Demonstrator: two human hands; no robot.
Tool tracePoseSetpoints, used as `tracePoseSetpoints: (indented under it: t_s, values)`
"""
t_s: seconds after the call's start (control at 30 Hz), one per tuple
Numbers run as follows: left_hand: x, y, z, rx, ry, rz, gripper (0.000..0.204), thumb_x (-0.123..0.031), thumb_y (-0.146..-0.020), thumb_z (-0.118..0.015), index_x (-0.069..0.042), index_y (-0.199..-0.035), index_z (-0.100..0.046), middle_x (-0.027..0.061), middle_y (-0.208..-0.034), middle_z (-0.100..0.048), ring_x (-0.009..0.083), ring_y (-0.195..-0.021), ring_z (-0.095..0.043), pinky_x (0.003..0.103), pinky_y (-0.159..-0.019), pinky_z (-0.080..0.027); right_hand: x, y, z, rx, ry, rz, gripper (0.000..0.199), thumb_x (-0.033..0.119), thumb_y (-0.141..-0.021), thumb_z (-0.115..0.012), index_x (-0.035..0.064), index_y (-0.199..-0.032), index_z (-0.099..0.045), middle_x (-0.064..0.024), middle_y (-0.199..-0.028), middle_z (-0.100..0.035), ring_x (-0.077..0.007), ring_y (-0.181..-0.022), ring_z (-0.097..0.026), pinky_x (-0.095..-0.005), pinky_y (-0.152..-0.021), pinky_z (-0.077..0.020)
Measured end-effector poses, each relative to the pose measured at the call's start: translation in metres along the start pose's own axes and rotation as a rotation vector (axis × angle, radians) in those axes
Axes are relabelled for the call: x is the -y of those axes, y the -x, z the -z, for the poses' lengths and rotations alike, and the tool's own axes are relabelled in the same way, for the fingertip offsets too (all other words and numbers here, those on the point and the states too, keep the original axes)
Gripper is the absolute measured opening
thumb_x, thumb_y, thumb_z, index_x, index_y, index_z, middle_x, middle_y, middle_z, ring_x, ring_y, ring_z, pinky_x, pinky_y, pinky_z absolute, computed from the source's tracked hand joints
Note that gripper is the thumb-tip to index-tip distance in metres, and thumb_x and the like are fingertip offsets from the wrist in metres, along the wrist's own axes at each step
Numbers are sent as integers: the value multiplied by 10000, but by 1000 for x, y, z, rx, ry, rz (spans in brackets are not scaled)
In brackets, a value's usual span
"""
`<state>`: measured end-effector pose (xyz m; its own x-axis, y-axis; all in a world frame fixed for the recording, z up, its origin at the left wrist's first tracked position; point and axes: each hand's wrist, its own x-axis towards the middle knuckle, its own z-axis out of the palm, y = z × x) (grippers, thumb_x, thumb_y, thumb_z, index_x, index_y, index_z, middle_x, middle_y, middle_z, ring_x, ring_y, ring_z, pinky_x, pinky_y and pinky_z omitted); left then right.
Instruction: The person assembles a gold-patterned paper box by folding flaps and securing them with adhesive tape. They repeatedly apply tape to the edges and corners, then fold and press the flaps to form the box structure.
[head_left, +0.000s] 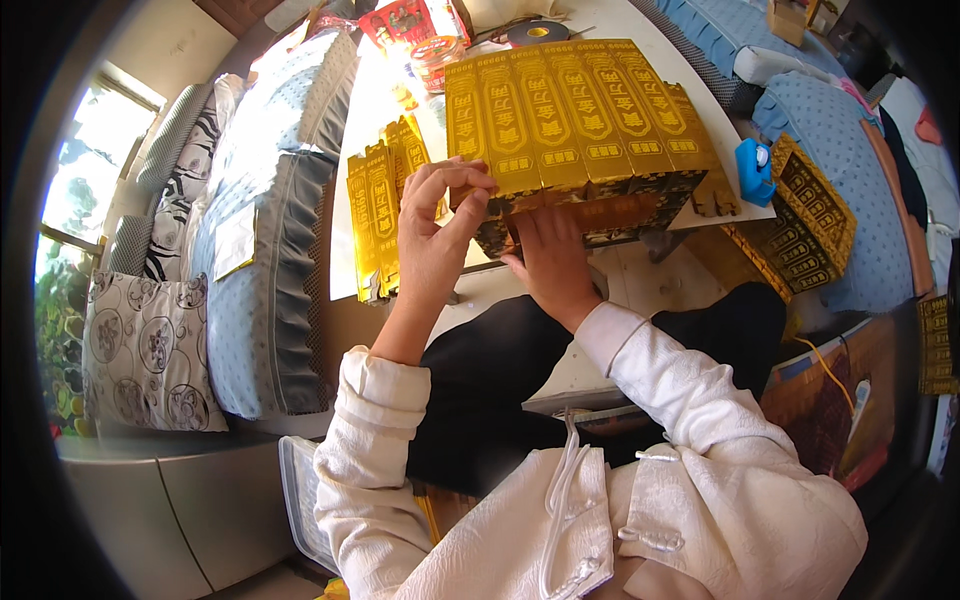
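A large shiny gold cardboard box with dark patterned edges rests on the white table, its hollow side facing me. My left hand is at its near left corner, with thumb and bent fingers closed on the edge. My right hand reaches into the opening with fingers stretched out; their tips are partly in shadow under the top panel. Left of the box, beside my left hand, lie flat gold card pieces with notched ends.
A blue tape dispenser stands at the table's right edge. Another gold box sits lower right. A black tape roll, a round tub and a red package are at the back. Blue-covered sofas flank the table.
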<state>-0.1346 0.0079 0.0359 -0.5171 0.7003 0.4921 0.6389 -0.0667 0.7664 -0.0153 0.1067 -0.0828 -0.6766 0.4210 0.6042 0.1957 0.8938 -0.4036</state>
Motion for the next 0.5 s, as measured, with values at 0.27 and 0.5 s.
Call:
tracePoseSetpoints:
  t_s: [0.27,0.5]
  values:
    - [-1,-3,-17,-125,70,85,111,-3,-921,-672,-51,-1008,-722,46,-1002,-653,189,-1048,-580,324,-967,-474,-5,11,12,-60,-201,57,692,109,-796,-795,43,-1416,-495,-172,-1314,-539,-380,-1258,-512,-478,-1087,-413]
    - [11,-1,-19,-156,237,93,164,-102,-1071,-585,-57,-1209,-660,41,-1218,-621,112,-1082,-624,263,-945,-535,-27,39,70,-267,-329,197,460,32,-900,-714,104,-1345,-620,-99,-1272,-613,-326,-1187,-587,-432,-1021,-488]
